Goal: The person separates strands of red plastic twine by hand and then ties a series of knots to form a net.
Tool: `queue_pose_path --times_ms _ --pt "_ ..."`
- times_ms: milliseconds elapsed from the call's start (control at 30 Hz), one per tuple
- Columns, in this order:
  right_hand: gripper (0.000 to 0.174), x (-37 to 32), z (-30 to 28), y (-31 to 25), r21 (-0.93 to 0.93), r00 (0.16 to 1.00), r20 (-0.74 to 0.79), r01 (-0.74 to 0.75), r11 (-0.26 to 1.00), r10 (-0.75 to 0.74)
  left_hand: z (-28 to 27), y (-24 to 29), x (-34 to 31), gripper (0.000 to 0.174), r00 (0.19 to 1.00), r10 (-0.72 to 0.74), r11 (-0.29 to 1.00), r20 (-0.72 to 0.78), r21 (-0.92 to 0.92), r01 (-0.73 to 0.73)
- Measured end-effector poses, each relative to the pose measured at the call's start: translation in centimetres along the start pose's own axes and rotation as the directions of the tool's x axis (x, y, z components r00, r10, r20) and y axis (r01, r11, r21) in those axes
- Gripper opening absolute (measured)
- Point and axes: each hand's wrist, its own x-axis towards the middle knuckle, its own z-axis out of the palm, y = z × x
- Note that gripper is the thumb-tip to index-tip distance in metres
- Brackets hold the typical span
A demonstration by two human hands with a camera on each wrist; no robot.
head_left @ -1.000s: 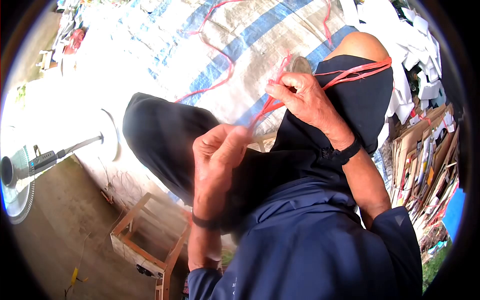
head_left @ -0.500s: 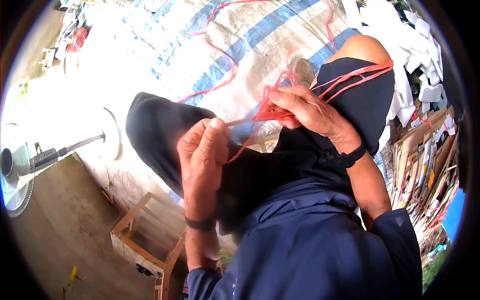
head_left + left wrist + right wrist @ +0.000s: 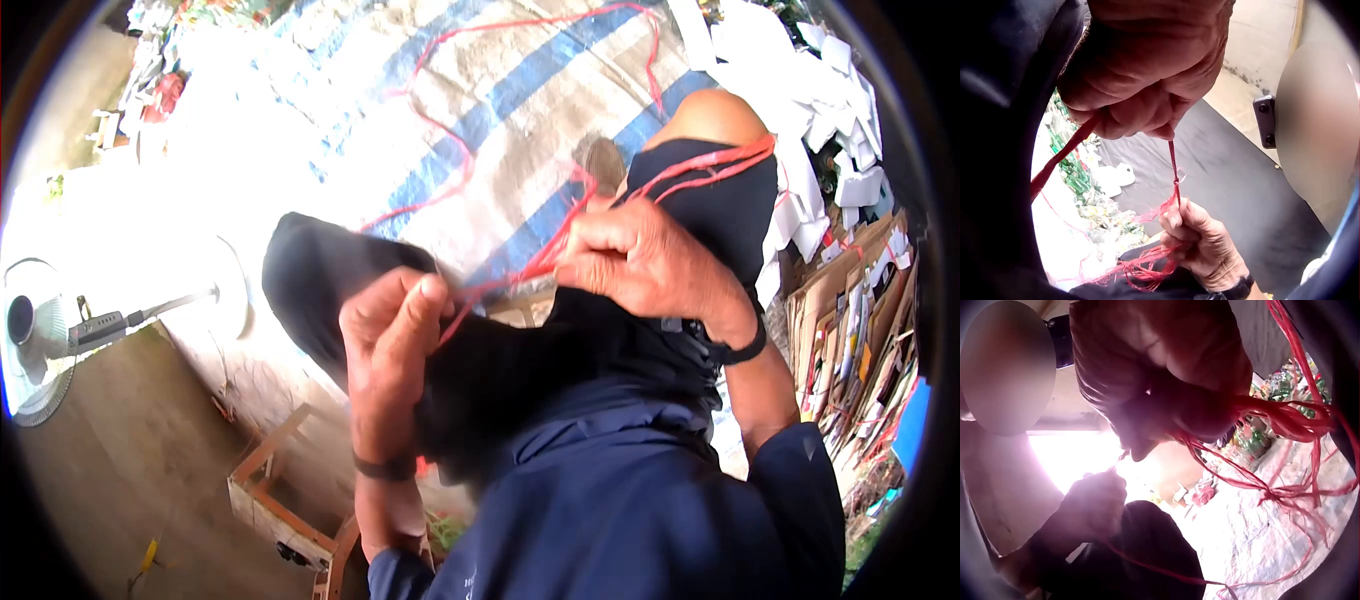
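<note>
Red plastic twine point(image 3: 520, 275) runs between both hands above the lap. My left hand point(image 3: 385, 330) pinches one strand, with a tail hanging below its fingers. In the left wrist view a small knot point(image 3: 1176, 182) shows on the taut strand between the hands. My right hand point(image 3: 650, 260) grips a bunch of the strands, the fingers curled round them. From there several strands point(image 3: 715, 165) stretch to the right knee and loop over it. The right wrist view shows loose strands point(image 3: 1266, 487) spreading out beside the right hand.
A long piece of twine point(image 3: 465, 150) trails over the blue-and-white striped sheet point(image 3: 530, 75). White foam pieces point(image 3: 800, 110) and stacked flat cardboard point(image 3: 850, 310) lie at the right. A fan point(image 3: 50, 330) and a wooden frame point(image 3: 290, 490) stand at the left.
The left hand has moved left, away from the right hand, drawing out a strand. The right hand has come lower and turned, still holding the bunched twine.
</note>
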Motion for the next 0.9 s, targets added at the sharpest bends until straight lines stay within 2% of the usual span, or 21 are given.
queue_pose_path --times_ms 67,133,300,333,367,433,633,733,767,833,867,900 --pt "0.026 -0.2 -0.4 0.6 -0.083 0.995 -0.067 0.072 0.994 -0.078 -0.3 0.4 -0.3 0.025 0.999 -0.033 0.999 -0.037 -0.013 0.033" --pt "0.026 -0.6 -2.1 0.3 -0.148 0.994 -0.059 0.084 0.985 -0.094 0.1 1.3 -0.6 0.025 0.997 -0.046 0.999 -0.063 -0.027 0.044" --pt "0.026 -1.5 -5.8 -2.3 -0.314 0.980 -0.128 0.107 0.943 -0.154 0.4 2.5 -0.9 0.024 0.996 0.010 0.993 0.087 0.118 -0.020" --pt "0.025 -1.7 -6.5 -2.5 -0.370 0.970 -0.171 0.098 0.924 -0.171 0.3 3.0 -0.8 0.025 0.997 -0.015 0.993 0.081 0.118 0.006" --pt "0.023 -2.1 -7.6 -2.7 -0.421 0.977 -0.178 0.034 0.906 -0.119 0.5 3.5 -0.8 0.025 0.996 -0.004 0.993 0.084 0.120 -0.006" --pt "0.019 -2.0 -9.8 -3.0 -0.469 0.959 -0.125 0.168 0.867 -0.253 0.8 4.3 -0.8 0.024 1.000 0.016 0.986 0.006 0.166 -0.016" --pt "0.010 -2.7 -13.3 -4.5 -0.416 0.988 -0.075 0.093 0.904 -0.136 1.2 6.2 0.2 0.020 0.991 0.136 0.950 0.014 0.283 -0.135" --pt "0.011 -2.7 -13.9 -4.6 -0.531 0.971 -0.163 0.061 0.845 -0.173 2.2 6.8 0.7 0.017 0.978 0.200 0.938 -0.058 0.302 -0.173" --pt "0.011 -2.7 -14.1 -4.3 -0.535 0.971 -0.177 0.044 0.844 -0.163 2.1 6.9 1.0 0.015 0.978 0.208 0.929 -0.036 0.322 -0.185" --pt "0.010 -2.8 -14.9 -3.7 -0.635 0.932 -0.213 0.096 0.766 -0.293 2.1 7.3 1.3 0.014 0.974 0.225 0.916 -0.011 0.343 -0.208" --pt "0.022 -3.1 -15.6 -4.1 -0.642 0.950 -0.205 0.053 0.765 -0.237 2.1 7.3 1.5 0.015 0.966 0.259 0.910 0.023 0.329 -0.251" --pt "0.022 -3.3 -16.0 -4.1 -0.646 0.949 -0.219 0.035 0.762 -0.229 2.8 7.5 1.5 0.015 0.966 0.256 0.911 0.041 0.325 -0.256"
